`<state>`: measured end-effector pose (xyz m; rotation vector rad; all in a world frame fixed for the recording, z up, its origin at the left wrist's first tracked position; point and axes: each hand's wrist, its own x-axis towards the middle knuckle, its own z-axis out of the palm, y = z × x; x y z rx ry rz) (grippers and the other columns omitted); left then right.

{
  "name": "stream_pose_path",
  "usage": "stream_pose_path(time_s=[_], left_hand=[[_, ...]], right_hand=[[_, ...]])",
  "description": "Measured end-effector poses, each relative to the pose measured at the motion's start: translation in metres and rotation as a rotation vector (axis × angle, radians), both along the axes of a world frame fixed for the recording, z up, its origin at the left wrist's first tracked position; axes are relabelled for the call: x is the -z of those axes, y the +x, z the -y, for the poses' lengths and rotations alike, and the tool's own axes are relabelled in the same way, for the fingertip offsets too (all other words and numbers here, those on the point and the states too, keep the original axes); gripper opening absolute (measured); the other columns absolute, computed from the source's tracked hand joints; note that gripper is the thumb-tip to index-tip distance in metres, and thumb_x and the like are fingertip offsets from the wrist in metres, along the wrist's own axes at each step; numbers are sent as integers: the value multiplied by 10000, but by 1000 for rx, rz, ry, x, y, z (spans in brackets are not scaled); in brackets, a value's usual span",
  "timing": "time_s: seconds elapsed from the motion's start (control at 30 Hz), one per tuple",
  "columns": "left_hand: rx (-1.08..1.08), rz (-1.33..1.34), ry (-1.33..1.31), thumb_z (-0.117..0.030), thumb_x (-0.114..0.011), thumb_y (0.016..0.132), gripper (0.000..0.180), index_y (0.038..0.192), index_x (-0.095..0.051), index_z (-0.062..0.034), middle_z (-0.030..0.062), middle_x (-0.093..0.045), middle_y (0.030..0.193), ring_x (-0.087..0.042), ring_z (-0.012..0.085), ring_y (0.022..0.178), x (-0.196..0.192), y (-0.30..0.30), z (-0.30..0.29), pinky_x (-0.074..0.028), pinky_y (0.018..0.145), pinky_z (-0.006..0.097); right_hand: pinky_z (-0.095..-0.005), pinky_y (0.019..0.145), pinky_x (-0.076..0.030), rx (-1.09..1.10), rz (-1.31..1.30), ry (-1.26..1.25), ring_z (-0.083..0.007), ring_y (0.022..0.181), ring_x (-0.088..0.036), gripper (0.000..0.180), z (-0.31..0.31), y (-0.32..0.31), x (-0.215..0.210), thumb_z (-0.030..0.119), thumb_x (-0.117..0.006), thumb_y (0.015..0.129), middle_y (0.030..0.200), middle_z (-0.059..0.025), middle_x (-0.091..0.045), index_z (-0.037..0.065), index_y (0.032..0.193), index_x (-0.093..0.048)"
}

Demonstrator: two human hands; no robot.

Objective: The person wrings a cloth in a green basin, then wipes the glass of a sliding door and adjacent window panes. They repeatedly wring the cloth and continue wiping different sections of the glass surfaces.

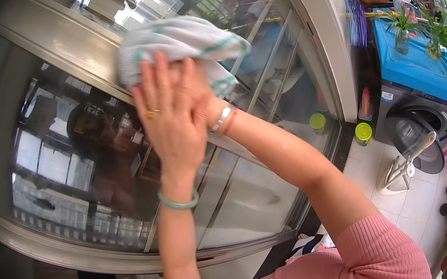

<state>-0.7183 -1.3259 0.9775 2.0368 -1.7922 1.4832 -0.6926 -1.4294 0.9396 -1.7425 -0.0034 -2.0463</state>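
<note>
Pink sleeve (371,274) up close, we've got both hands stacked, left hand (172,114) flat over the right hand (200,86), pressing the striped cloth (177,44) against the glass door (89,176) for extra push.

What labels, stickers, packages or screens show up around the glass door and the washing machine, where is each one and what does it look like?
Sticker: small, pale rectangle on the washing machine front, upper left corner beside the round door; print too small to tell.
Two containers: on the floor between the glass door and the machine, round yellow-green lids; one may be a reflection.
No screen or sign shows.
</note>
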Motion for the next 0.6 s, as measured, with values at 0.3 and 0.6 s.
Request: stream_pose_path(time_s=[0.3,0.6], left_hand=[[152,-399,561,-284,-641,886,568,1401,-523,-74,157,-390,1533,-313,310,1445,202,-11,-14,-229,1176,528],[87,-397,478,-412,-608,922,651,1488,-436,-139,156,-296,1590,-232,314,1486,167,-21,-17,-160,1194,520]], right_hand=[[-435,725,-449,-491,-427,703,-293,891,-591,314,-27,14,348,317,-586,928,1059,-104,-622,99,1154,-598],[-461,734,-434,-205,-362,411,-350,799,-585,375,-11,-28,300,413,-517,962,902,-159,-635,93,1106,-650]])
